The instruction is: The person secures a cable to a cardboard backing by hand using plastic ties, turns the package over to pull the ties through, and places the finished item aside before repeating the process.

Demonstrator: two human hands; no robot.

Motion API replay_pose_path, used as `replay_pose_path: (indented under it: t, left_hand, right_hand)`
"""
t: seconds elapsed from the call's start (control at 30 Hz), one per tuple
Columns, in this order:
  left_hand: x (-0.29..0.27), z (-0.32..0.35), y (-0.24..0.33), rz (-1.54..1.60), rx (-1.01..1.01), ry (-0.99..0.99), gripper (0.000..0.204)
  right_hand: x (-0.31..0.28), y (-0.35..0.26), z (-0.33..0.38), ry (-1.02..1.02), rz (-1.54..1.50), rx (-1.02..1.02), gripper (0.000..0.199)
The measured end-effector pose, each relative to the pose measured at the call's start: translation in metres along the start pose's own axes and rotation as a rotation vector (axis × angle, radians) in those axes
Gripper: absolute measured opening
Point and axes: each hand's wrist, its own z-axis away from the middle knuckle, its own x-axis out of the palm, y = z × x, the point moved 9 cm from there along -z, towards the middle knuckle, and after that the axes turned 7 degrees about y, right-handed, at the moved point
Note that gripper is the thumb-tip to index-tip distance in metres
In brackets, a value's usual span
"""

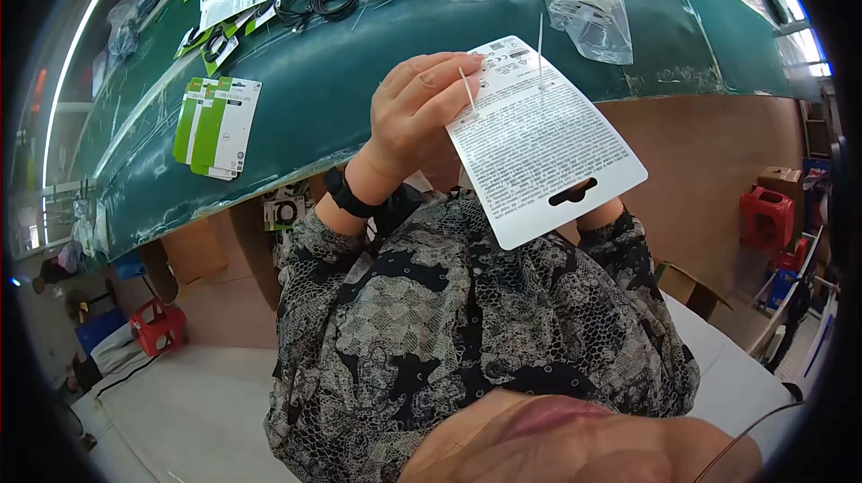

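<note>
A white printed packaging card (548, 137) with a slotted hang hole is tilted in front of my chest. My left hand (422, 106), a black band on its wrist, is closed on the card's left edge, fingers bent over the printed face. Two thin white ties poke up through the card: one tie (468, 92) beside my left fingers, another tie (540, 48) near the far edge. The card hides my right hand; only a bit of its forearm (603, 215) shows below the card, so its fingers cannot be made out.
Several green and white cards (235, 128) lie stacked on the green table (305, 106) to the left. Farther back are carded cables (235, 0), coiled black cables (334, 2) and clear plastic bags (588, 3). Red stools (766, 216) stand on the floor at right.
</note>
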Motion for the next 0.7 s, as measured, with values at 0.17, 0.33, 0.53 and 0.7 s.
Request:
replay_pose_path:
  t: [0.17,0.33,0.53,0.7]
  left_hand:
    - [-0.005,-0.001,-0.003,0.083,-0.064,0.033,0.033]
    - [-0.008,0.002,0.001,0.148,-0.075,0.100,0.032]
    - [-0.008,-0.005,0.004,0.152,-0.043,0.093,0.033]
    - [-0.010,-0.005,0.005,0.130,-0.042,0.071,0.034]
  right_hand:
    - [0.001,0.002,-0.017,0.338,0.090,0.019,0.044]
    - [-0.001,0.008,-0.013,0.529,0.148,0.048,0.041]
    - [0.003,0.010,-0.003,0.550,0.192,0.109,0.046]
    - [-0.001,0.017,0.013,0.545,0.219,0.168,0.050]
